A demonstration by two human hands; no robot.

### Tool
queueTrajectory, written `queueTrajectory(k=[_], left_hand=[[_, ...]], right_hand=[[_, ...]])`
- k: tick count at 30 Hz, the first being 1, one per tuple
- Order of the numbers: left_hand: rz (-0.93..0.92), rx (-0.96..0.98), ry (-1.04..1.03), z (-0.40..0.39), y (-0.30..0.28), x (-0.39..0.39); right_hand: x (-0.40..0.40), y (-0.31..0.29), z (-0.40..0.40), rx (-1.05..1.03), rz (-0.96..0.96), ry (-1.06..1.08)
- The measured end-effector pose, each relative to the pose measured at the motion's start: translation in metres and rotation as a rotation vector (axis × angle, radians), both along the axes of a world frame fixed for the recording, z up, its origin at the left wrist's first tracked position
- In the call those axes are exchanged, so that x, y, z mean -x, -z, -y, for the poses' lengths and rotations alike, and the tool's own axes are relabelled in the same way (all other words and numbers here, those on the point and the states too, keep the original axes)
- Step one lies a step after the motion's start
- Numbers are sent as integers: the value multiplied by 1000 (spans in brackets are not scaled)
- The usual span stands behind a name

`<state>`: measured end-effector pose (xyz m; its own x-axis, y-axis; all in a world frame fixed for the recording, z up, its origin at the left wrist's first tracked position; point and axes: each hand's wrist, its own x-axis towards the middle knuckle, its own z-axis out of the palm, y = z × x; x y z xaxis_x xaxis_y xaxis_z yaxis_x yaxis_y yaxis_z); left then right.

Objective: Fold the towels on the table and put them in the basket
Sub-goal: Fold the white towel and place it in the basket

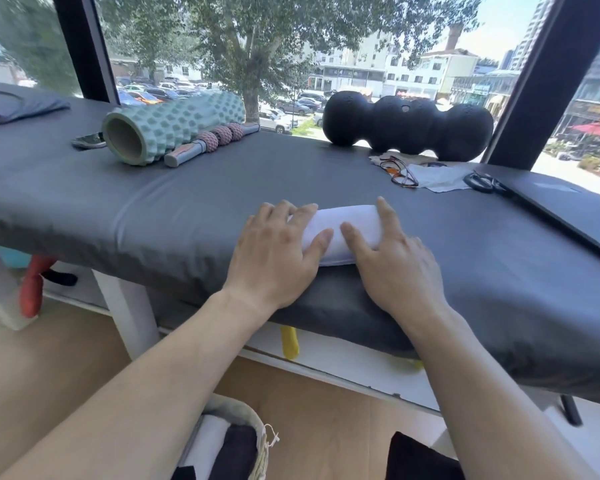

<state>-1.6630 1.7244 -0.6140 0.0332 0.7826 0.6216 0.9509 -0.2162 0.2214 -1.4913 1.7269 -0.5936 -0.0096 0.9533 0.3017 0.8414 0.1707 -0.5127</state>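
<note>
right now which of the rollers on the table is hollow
The teal foam roller, far left: its open tube end shows. The black peanut-shaped roller and beaded massage stick don't.

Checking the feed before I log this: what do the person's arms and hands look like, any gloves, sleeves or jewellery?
Both arms are bare up to the frame's lower edge, with no sleeves in view. The left hand and the right hand wear no gloves. No rings, watch or wristband show on the sides visible to the head camera.

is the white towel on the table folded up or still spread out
Folded or rolled into a compact bundle. The white towel shows only as a short thick roll between the left hand and right hand.
</note>
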Motion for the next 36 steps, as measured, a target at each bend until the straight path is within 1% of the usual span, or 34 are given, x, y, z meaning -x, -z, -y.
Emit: queueTrajectory(k=[2, 5, 8, 10, 12, 15, 17, 21, 23, 25, 28, 30, 32, 34, 35, 36], left_hand=[[73, 10, 3, 8, -3, 7], [181, 95, 49, 23, -12, 21], [328, 235, 91, 47, -18, 43], [436, 347, 118, 63, -17, 63], [549, 470, 178, 80, -11, 85], [760, 616, 331, 104, 8, 116], [834, 677, 344, 117, 24, 137], [849, 858, 279, 136, 67, 177], [836, 940, 245, 139, 88, 191], [848, 1014, 222, 139, 104, 200], [888, 1099, 184, 135, 125, 207], [901, 1144, 148, 129, 139, 211], [906, 1180, 97, 123, 150, 214], [861, 1184, 35, 115, 159, 216], [777, 1180, -5, 112, 162, 217], [653, 1184, -56, 108, 165, 218]], right_hand=[[0, -2, 2, -2, -95, -42], [7, -7, 7, -56, -306, -172], [29, -11, 16, -118, -370, -334], [48, -11, 24, -124, -356, -469], [68, -9, 34, -85, -303, -598], [101, -1, 48, -10, -137, -764], [124, 11, 57, 38, -31, -854], [165, 49, 63, 241, 102, -937], [180, 71, 61, 401, 111, -918], [190, 92, 55, 576, 67, -864], [199, 122, 44, 862, -65, -844], [205, 141, 33, 959, -120, -829], [212, 161, 22, 998, -164, -795], [219, 183, 11, 1034, -219, -738], [221, 196, 7, 1051, -248, -701], [222, 211, 3, 1062, -277, -654]])
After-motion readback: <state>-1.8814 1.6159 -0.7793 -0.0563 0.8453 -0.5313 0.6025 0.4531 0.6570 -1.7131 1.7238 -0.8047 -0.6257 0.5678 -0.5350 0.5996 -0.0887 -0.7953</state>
